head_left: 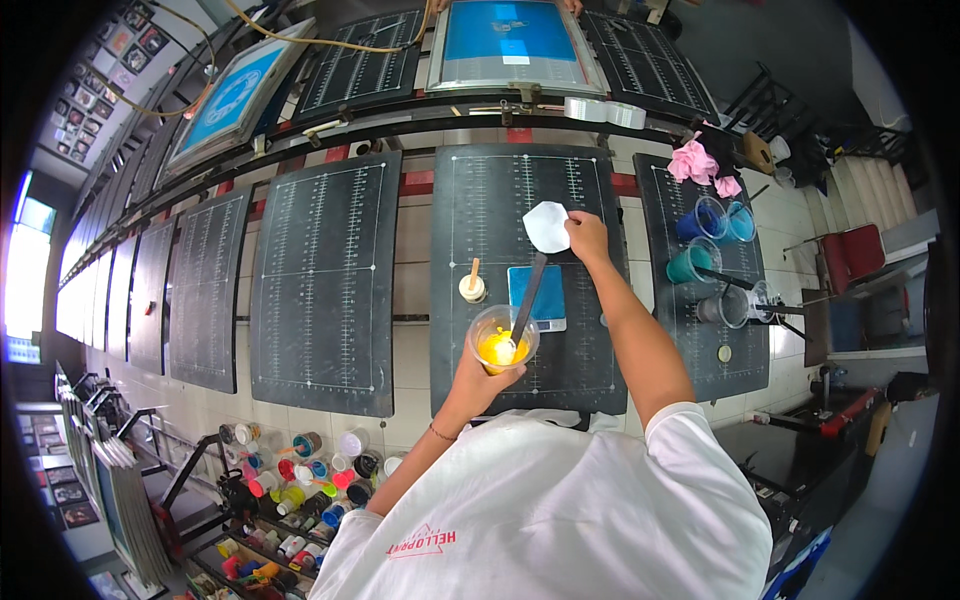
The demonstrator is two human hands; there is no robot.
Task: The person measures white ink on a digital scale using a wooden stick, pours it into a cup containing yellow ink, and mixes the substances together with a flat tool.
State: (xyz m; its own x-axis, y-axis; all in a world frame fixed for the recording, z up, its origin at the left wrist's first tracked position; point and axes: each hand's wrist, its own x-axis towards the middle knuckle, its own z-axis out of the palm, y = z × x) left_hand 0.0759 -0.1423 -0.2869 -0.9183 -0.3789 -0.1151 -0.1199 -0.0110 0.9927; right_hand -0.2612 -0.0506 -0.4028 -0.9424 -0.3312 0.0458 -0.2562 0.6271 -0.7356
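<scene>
My left hand (484,384) is wrapped round a clear plastic cup (477,322) with yellow and white ink (499,346) inside. A long dark stirring spatula (530,295) stands tilted in that cup, its upper end near the white sheet. My right hand (588,238) pinches the edge of a roughly six-sided white sheet (547,227), held above the board; whether it is paper or plastic I cannot tell. Beyond the cup, a scale with a blue top (546,292) lies on the black printing board (580,360). Left of it stands a small cream-coloured tub (472,290) with a wooden stick (475,268) in it.
On the right board (668,330) stand a blue ink cup (703,219), a green one (691,262), a greyish one (722,309) and pink crumpled cloth (693,160). Several ink pots (290,497) crowd the lower left. Another person's hands touch a screen frame (515,45) at the far side.
</scene>
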